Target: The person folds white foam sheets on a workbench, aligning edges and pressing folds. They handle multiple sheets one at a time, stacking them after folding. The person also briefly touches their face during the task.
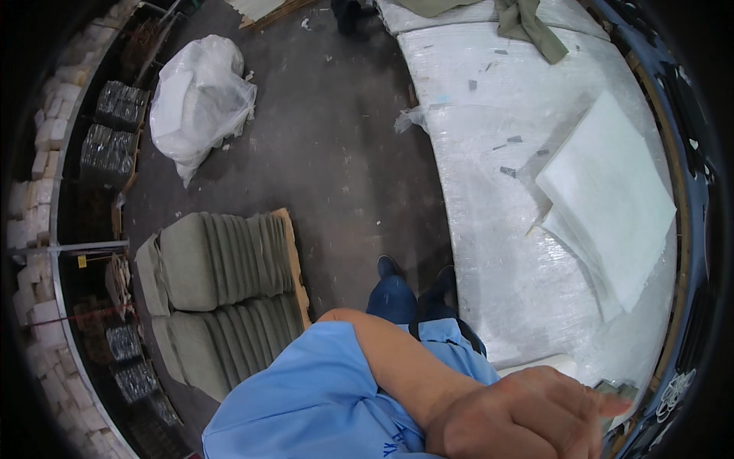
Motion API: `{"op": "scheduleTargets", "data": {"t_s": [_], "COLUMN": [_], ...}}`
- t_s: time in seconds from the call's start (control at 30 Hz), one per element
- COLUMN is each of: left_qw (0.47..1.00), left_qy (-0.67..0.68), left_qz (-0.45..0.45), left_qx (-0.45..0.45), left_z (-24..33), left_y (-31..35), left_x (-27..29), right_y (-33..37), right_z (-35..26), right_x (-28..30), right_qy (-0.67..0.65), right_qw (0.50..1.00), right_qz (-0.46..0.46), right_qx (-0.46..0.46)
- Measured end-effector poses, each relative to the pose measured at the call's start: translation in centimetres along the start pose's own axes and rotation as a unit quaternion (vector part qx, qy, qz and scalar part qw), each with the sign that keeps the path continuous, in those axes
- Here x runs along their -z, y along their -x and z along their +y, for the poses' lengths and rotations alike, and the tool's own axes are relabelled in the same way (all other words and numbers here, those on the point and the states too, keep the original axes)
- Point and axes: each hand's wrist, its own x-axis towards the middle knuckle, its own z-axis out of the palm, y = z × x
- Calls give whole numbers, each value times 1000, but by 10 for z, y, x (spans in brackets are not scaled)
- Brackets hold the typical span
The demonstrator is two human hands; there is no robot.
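My left arm, in a light blue sleeve, crosses my body toward the lower right. My left hand (527, 413) is closed, its fingers curled; whatever they may hold is hidden. A small grey-green thing (625, 392) shows just beyond the fingertips; whether they touch it I cannot tell. The hand is above the near end of a long table wrapped in clear plastic film (489, 252). Farther along, white soft sheets (612, 199), like padding, lie loosely stacked at an angle on the film. My right hand is out of view.
Stacked grey-green cushions (222, 268) stand on a wooden pallet at left. Beyond them a white plastic-wrapped bundle (199, 99) lies on the dark floor (344, 153). Grey-green cloth (531, 30) lies at the table's far end. Shelving (92, 249) lines the left side.
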Motion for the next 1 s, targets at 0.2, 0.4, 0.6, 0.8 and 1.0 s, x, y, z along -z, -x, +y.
{"op": "scheduleTargets", "data": {"t_s": [0.2, 0.4, 0.6, 0.8, 1.0], "left_qw": [998, 971, 916, 886, 883], "left_qy": [-47, -195, -354, -409, -414], "left_qz": [-35, -96, -170, -204, -206], "left_qx": [-18, 103, 83, 78, 79], "left_z": [4, 57, 77, 85, 86], "left_y": [-2, -27, -27, -23, -27], "left_x": [16, 57, 90, 91, 85], "right_y": [-26, -23, -22, -22, -62], "right_z": [-10, -8, -20, -28, -32], "right_x": [-15, -16, -24, -39, -39], "right_qy": [-9, 45, 16, 9, -26], "right_qw": [999, 998, 1000, 997, 997], "right_qz": [-32, 17, -7, 42, -21], "right_qx": [-15, 35, 17, 59, 72]}}
